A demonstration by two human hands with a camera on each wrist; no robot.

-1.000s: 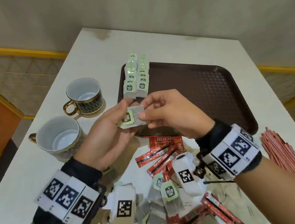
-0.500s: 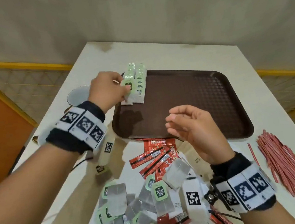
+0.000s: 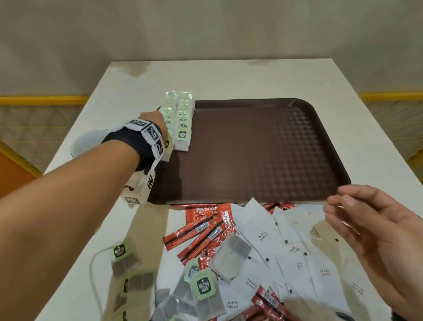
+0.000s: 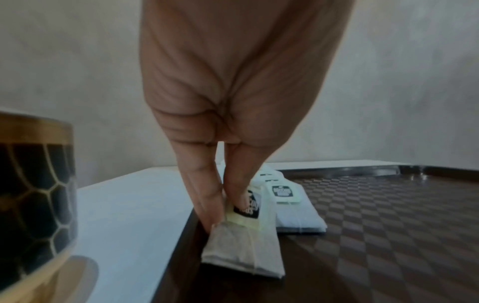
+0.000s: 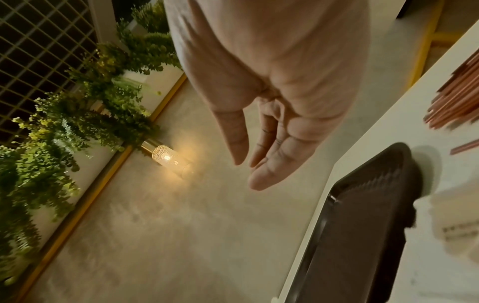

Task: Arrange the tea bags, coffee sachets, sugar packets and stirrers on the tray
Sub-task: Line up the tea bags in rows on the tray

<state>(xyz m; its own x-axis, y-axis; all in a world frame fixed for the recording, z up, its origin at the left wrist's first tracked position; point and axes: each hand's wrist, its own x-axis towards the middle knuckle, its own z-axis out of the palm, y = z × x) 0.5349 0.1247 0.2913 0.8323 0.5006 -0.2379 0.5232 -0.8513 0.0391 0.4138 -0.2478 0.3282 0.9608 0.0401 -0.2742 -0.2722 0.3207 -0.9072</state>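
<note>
Head view: high, looking forward and down across the white rectangular table (image 3: 221, 79) to the beige wall; dark brown textured plastic tray (image 3: 257, 154) mid-frame, both forearms entering from below.

Left wrist view: very near, low, along the left hand (image 4: 233, 102) at tray level. Shares with the head view the tray's left edge and the two rows of green-tagged tea bags (image 3: 180, 119).

Right wrist view: rolled sideways, along the right hand (image 5: 272, 102), facing past the table's edge to the wall; shares only a tray corner.
</note>
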